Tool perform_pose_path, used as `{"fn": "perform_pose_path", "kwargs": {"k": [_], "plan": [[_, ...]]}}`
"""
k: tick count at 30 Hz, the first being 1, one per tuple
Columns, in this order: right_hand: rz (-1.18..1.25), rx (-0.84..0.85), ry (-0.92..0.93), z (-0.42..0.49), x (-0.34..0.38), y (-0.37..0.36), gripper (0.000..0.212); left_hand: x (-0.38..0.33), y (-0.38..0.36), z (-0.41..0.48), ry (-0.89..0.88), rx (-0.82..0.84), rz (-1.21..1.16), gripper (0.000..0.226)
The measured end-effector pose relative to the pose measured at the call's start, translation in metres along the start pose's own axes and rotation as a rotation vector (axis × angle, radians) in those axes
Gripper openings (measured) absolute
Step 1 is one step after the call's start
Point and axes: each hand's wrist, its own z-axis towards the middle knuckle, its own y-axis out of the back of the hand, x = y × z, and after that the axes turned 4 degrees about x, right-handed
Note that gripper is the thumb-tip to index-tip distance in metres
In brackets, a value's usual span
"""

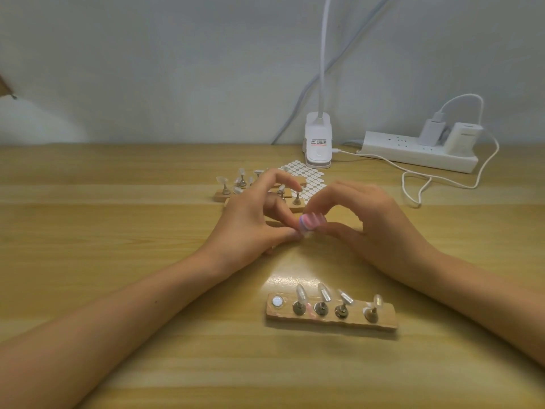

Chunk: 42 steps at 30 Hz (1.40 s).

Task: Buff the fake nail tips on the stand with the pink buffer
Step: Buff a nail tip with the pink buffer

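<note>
My right hand has its grip clamped on the pink buffer, fingers curled over the top and thumb underneath. The buffer is a soft, striped block, too blurred for me to read its long axis. My left hand curls in beside it, thumb at the buffer's end; whether that grip pinches anything I cannot tell. The wooden stand lies on the tabletop nearer to me than both hands, its long axis running left to right. On its metal pegs four glossy, clear nail tips tilt away from me, left of them a bare metal disc. I judge my right hand the nearer.
</note>
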Motion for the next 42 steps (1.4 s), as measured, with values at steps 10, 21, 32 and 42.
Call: {"fn": "perform_pose_path", "kwargs": {"k": [10,21,32,42], "plan": [[-0.058,-0.107,0.017,-0.001,0.005,0.001,0.016,0.000,-0.001,0.000,-0.004,0.008,-0.011,0.047],[-0.233,-0.082,0.040,-0.002,0.008,-0.003,0.012,0.000,0.000,0.000,-0.024,0.008,0.009,0.046],[-0.171,-0.018,0.057,-0.003,0.006,-0.002,0.017,0.000,-0.001,-0.001,-0.024,0.003,0.004,0.043],[-0.067,-0.032,-0.035,-0.002,0.002,0.000,0.018,0.000,0.000,-0.001,0.003,0.016,0.007,0.042]]}}
